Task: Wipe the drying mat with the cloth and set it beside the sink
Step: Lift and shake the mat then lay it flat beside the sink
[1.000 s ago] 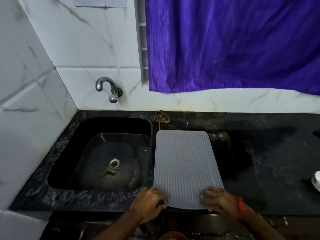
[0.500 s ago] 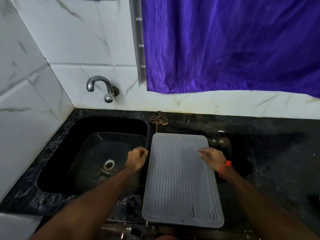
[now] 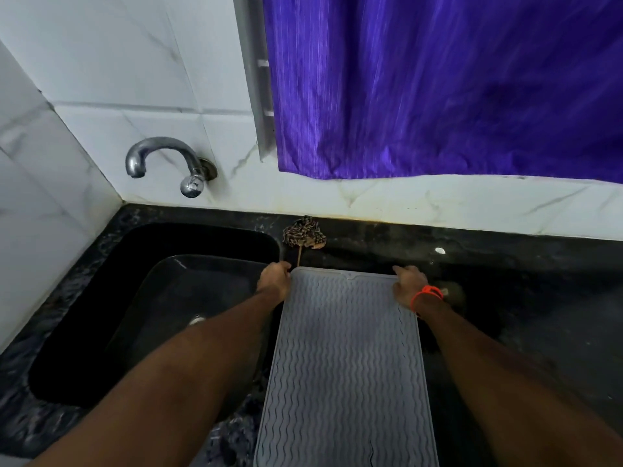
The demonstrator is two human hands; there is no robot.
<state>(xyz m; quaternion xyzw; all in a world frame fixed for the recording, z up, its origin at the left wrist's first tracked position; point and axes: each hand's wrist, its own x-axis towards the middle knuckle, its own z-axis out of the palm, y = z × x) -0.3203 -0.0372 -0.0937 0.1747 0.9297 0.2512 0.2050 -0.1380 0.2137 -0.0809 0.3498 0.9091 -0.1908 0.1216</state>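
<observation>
A grey ribbed drying mat (image 3: 344, 365) lies flat on the black counter, right beside the sink (image 3: 101, 298), its long side running away from me. My left hand (image 3: 273, 280) grips the mat's far left corner, fingers curled at the edge. At the far right corner, my right hand (image 3: 407, 284), with an orange band at the wrist, holds the mat in the same way. A crumpled brown patterned cloth (image 3: 303, 234) sits just behind the mat near the back wall, touched by neither hand.
A metal tap (image 3: 161, 163) sticks out of the tiled wall over the black sink. A purple curtain (image 3: 455, 85) hangs above the counter (image 3: 539, 298), which stretches dark and wet-looking to the right. White tiled walls close off the left and back.
Both hands left the mat's near edge and reached along its sides to the far corners. The view moved closer and tilted down. The mat has stayed beside the sink.
</observation>
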